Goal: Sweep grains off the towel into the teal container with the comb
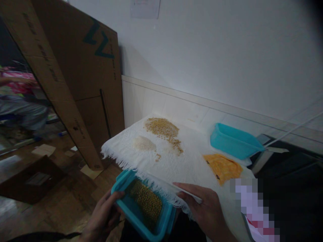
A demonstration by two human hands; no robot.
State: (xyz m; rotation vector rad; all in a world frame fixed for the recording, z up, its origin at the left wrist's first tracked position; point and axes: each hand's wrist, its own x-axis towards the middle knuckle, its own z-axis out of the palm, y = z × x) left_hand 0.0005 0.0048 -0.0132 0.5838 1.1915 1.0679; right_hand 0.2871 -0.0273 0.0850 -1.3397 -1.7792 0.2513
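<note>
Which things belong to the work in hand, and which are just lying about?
Seemingly in use:
blue tub, in the left hand
white strip, in the right hand
beans
pale grains
white tablecloth

Seemingly just lying about:
orange sheet
cardboard box

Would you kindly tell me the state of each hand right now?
Left hand: closed, holding the blue container by its rim.
Right hand: closed, holding a thin white strip.

Paper sheet (145, 8) cut off at top, person (24, 109) at left blurred, blue tub (130, 215) partly hidden by cloth fringe (151, 183)
</note>
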